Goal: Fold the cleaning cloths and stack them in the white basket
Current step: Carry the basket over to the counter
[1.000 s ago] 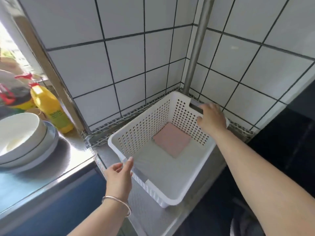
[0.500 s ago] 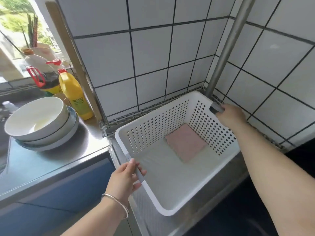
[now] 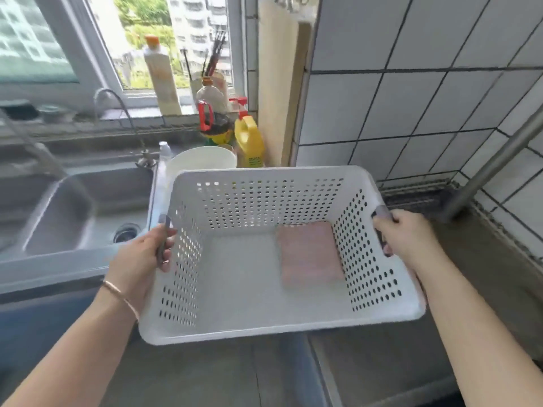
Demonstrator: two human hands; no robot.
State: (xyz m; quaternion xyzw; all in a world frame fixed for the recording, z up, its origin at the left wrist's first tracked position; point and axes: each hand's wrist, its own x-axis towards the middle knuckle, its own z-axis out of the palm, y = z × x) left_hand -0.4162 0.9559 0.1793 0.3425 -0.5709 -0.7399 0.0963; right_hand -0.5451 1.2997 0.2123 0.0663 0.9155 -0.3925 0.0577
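since a second ago the white basket [image 3: 264, 327] has come away from the tiled corner by the metal pole [image 3: 496, 163] and now hangs in front of the sink [image 3: 73, 212], squared to the camera. left hand [image 3: 138, 257] grips the grey handle on the left wall, fingers curled through the slot; right hand [image 3: 408, 239] grips the matching handle on the right wall, fingertips hidden inside the opening. a bracelet [image 3: 120, 298] sits on the left wrist. one folded pink cloth [image 3: 308, 254] lies flat on the basket floor against the right wall, slightly blurred. behind the far rim a white bowl [image 3: 202, 160] is partly hidden, beside a yellow bottle [image 3: 249, 142].
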